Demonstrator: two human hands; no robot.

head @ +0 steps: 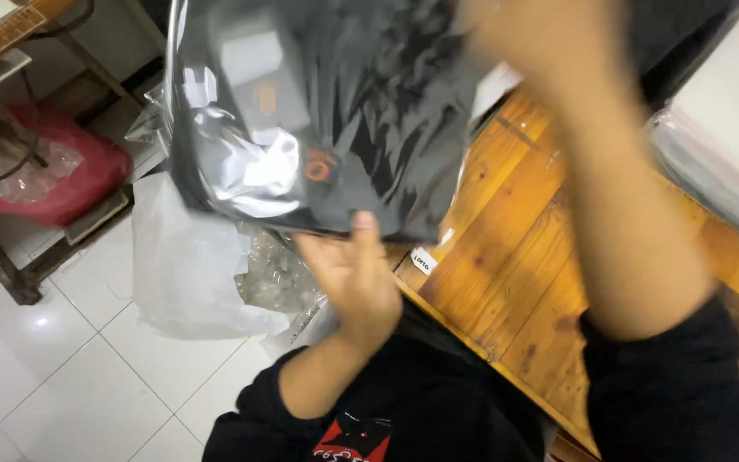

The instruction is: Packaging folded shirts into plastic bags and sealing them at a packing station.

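Up in the air, far centre, is a dark garment sealed in a glossy clear plastic bag [327,111], held above the edge of the wooden counter [515,248]. The left hand [357,274] is under its near edge, fingers [365,227] pressed up against the plastic. The right hand [523,34] is badly blurred at the bag's far right corner; I cannot tell its grip. On the white tiled floor [62,376] to the left lie crumpled clear bags [207,274] and a red sack [70,171].
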